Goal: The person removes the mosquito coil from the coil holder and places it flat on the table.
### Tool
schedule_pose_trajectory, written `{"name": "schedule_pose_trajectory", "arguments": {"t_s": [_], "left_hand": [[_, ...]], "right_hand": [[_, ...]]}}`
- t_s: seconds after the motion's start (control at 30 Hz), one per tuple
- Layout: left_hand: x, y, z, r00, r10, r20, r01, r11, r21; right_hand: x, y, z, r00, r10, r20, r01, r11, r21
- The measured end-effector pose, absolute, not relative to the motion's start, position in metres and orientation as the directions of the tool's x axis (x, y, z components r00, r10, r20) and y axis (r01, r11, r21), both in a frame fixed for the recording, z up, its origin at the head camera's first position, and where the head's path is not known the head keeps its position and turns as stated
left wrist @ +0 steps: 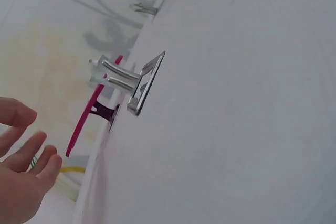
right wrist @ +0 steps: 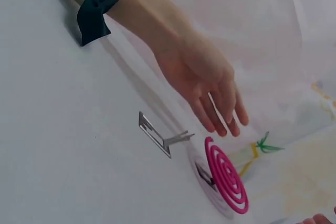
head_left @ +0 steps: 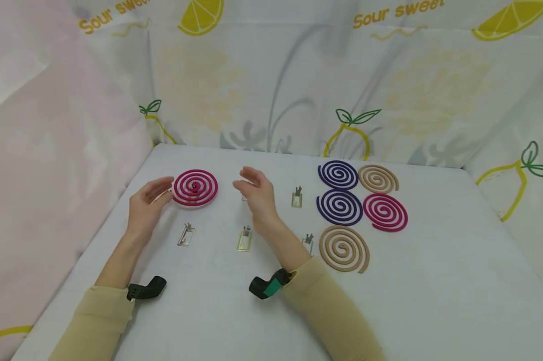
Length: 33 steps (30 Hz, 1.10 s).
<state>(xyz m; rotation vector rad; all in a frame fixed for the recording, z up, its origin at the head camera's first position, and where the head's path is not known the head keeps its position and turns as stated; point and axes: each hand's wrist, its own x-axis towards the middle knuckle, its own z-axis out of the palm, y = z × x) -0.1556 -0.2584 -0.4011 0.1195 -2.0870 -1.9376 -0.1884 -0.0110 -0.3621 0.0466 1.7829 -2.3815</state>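
A magenta spiral coil (head_left: 195, 187) sits raised on a small stand at the back left of the white table (head_left: 434, 301). My left hand (head_left: 160, 189) hovers open just left of it, fingers straight and holding nothing. Just right of the coil is my right hand (head_left: 249, 181), also open with nothing in it. In the right wrist view the left hand (right wrist: 210, 87) hangs above the coil (right wrist: 226, 174) and a bare metal stand (right wrist: 157, 135). The left wrist view shows the coil (left wrist: 86, 119) edge-on behind that stand (left wrist: 134, 80), with my left hand's fingers (left wrist: 23, 177) close by.
Several small metal stands lie on the table: one (head_left: 186, 234) near my left wrist, one (head_left: 245, 239), one (head_left: 297, 197) and one (head_left: 308, 242). To the right lie flat coils: two purple (head_left: 338, 174), two tan (head_left: 344, 248), one magenta (head_left: 385, 211). Printed cloth walls surround the table.
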Motion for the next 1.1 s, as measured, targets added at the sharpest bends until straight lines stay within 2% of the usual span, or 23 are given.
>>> {"name": "schedule_pose_trajectory", "arguments": {"t_s": [0.07,0.13,0.23,0.3,0.5,0.77,1.1], "left_hand": [[-0.156,-0.265,-0.402,-0.949,-0.293,0.119,0.077,0.151,0.985],[-0.155,-0.272,-0.403,-0.958,-0.281,0.062,0.02,0.151,0.988],[-0.154,-0.281,-0.405,-0.977,-0.21,-0.026,-0.06,0.158,0.986],[-0.154,-0.285,-0.407,-0.985,-0.161,-0.07,-0.089,0.113,0.99],[-0.156,-0.286,-0.412,-0.994,-0.071,-0.087,-0.086,-0.014,0.996],[-0.156,-0.286,-0.415,-0.998,-0.025,-0.059,-0.053,-0.179,0.982],[-0.158,-0.285,-0.423,-0.999,0.002,-0.037,-0.037,-0.219,0.975]], "right_hand": [[-0.19,-0.023,-0.365,-0.984,-0.101,-0.15,0.174,-0.296,-0.939],[-0.191,-0.034,-0.369,-0.981,-0.089,-0.173,0.192,-0.319,-0.928],[-0.192,-0.048,-0.376,-0.974,-0.084,-0.21,0.226,-0.345,-0.911],[-0.191,-0.056,-0.38,-0.97,-0.087,-0.227,0.243,-0.365,-0.899],[-0.19,-0.074,-0.394,-0.965,-0.114,-0.238,0.264,-0.392,-0.881],[-0.189,-0.083,-0.409,-0.951,-0.14,-0.276,0.309,-0.427,-0.85],[-0.192,-0.083,-0.415,-0.94,-0.194,-0.281,0.341,-0.517,-0.785]]}}
